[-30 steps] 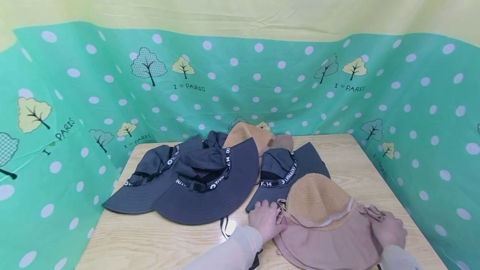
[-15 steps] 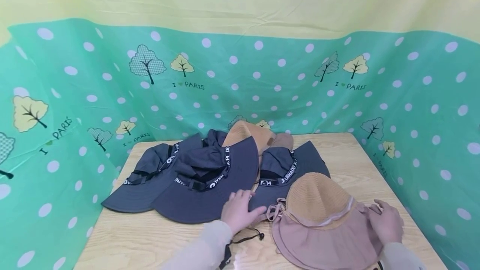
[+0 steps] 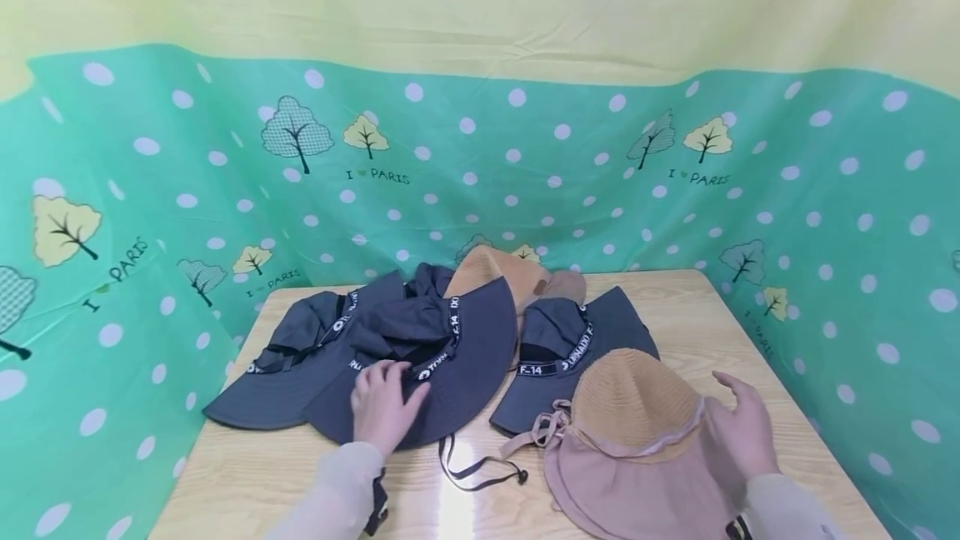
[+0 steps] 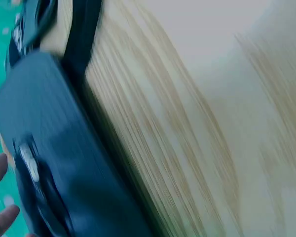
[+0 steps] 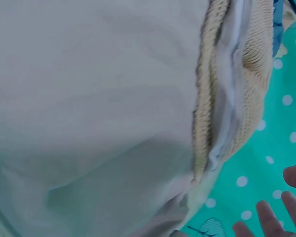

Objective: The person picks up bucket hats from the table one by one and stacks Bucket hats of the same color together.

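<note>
My left hand (image 3: 381, 408) is over the brim of the front dark navy bucket hat (image 3: 472, 357), fingers loosely bent and nothing gripped. In the left wrist view, fingertips (image 4: 4, 217) show at the edge beside the dark hat (image 4: 84, 163); contact cannot be told. My right hand (image 3: 744, 432) is at the right side of a tan straw sun hat (image 3: 633, 402) with a mauve cloth brim, its fingers spread. Fingertips (image 5: 269, 217) in the right wrist view stand apart from the hat's woven crown (image 5: 256, 84). A mauve tie bow (image 3: 551, 425) lies at its left.
Another dark hat (image 3: 270, 394) lies at the left, and one more (image 3: 555, 340) lies behind the sun hat. A second straw hat (image 3: 498, 269) is at the back. A black cord (image 3: 480, 469) lies on the wooden table (image 3: 247, 482). Patterned cloth (image 3: 450, 157) walls the table.
My left hand has let go of the sun hat's left tie and moved left to the front dark hat. The right hand has released the right side and lifted slightly. The sun hat stays put.
</note>
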The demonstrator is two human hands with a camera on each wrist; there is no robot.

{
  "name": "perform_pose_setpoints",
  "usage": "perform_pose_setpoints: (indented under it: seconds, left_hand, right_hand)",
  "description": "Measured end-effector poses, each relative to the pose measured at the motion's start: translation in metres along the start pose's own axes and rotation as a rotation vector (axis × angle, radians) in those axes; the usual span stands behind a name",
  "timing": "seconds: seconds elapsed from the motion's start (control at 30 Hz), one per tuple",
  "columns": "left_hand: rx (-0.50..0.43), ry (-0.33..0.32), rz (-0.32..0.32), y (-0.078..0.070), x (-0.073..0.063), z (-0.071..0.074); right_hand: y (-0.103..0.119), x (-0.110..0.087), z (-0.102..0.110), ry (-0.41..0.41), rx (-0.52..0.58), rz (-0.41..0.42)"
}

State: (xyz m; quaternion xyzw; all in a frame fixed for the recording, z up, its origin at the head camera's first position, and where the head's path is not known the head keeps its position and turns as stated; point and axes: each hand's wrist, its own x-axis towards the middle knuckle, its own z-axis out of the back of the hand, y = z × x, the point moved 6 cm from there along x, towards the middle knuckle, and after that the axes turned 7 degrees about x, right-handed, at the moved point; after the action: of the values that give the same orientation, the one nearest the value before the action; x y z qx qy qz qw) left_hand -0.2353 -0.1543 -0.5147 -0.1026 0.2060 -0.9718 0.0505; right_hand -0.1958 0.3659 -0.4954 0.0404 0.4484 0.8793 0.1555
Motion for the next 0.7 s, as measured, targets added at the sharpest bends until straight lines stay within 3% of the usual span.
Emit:
perform_pose_setpoints:
  seconds: [0.13,0.33,0.47,0.7]
  left_hand:
    - [0.053,0.049,0.108,0.036,0.007,0.010]
    - [0.109,0.225,0.254,0.083,0.008,0.021]
    - [0.105,0.305,0.300,0.098,0.005,0.023]
    - [0.075,0.356,0.365,0.110,0.005,0.026]
  right_hand:
    - [0.006,-0.002,-0.002,0.042,0.003,-0.024]
    - [0.008,-0.001,-0.007,0.109,-0.054,-0.086]
    - [0.008,0.000,-0.010,0.156,-0.091,-0.103]
    - [0.007,-0.002,-0.018,0.175,-0.034,-0.116]
